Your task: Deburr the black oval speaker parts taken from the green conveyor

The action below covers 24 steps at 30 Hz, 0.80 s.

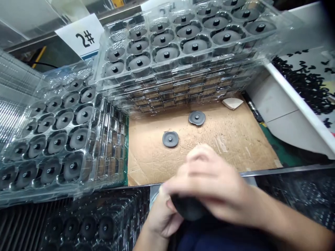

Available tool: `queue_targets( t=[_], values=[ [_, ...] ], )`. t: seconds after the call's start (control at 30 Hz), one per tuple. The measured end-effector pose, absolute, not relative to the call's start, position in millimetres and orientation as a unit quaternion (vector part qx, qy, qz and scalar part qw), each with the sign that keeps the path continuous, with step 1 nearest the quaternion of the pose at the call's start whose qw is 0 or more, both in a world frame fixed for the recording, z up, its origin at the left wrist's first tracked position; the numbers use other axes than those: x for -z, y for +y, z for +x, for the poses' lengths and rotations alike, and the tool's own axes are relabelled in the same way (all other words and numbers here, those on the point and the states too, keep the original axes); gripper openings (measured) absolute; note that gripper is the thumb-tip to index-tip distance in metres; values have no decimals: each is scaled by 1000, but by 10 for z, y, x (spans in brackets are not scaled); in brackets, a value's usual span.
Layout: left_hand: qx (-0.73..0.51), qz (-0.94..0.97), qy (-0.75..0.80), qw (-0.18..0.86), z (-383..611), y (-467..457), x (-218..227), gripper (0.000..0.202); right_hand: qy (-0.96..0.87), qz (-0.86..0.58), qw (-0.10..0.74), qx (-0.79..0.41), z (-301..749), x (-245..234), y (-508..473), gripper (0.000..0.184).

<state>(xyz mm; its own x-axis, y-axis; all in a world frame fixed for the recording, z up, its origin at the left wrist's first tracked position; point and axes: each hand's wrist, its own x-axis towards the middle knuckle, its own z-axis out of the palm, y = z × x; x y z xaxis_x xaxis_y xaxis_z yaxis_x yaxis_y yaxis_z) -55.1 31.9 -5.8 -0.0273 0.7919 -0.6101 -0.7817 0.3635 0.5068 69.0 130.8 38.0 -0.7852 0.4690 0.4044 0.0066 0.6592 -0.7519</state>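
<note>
Both my hands meet low in the middle of the view, blurred by motion. My right hand (209,181) lies over a dark round part (188,208), fingers curled around it. My left hand (162,218) cups the same part from below. Two loose grey discs with a centre hub lie on the cardboard sheet (235,146) beyond my hands: one disc (170,138) nearer, the other disc (196,118) further back.
A stack of clear blister trays (183,45) full of grey discs stands at the back. Another stack of trays (57,132) is at the left, more trays (86,226) at lower left. A white bin (309,80) of small black parts sits right. A "2#" label (83,36) is behind.
</note>
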Motion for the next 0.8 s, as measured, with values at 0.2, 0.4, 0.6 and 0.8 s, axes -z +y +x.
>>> queue_targets(
  t=[0.2,0.4,0.6,0.8],
  values=[
    [-558,-22,282,780,-587,343,19,48,-752,-429,238,-440,928,323,1395,37],
    [-559,-42,290,776,-635,334,83,53,-784,-478,174,-355,1099,857,1075,29],
    [-587,-77,341,730,-598,384,116,49,-788,-492,183,-320,1115,892,1127,32],
    [-611,-43,404,679,-481,438,88,50,-784,-425,302,-336,823,133,1263,26]
  ],
)
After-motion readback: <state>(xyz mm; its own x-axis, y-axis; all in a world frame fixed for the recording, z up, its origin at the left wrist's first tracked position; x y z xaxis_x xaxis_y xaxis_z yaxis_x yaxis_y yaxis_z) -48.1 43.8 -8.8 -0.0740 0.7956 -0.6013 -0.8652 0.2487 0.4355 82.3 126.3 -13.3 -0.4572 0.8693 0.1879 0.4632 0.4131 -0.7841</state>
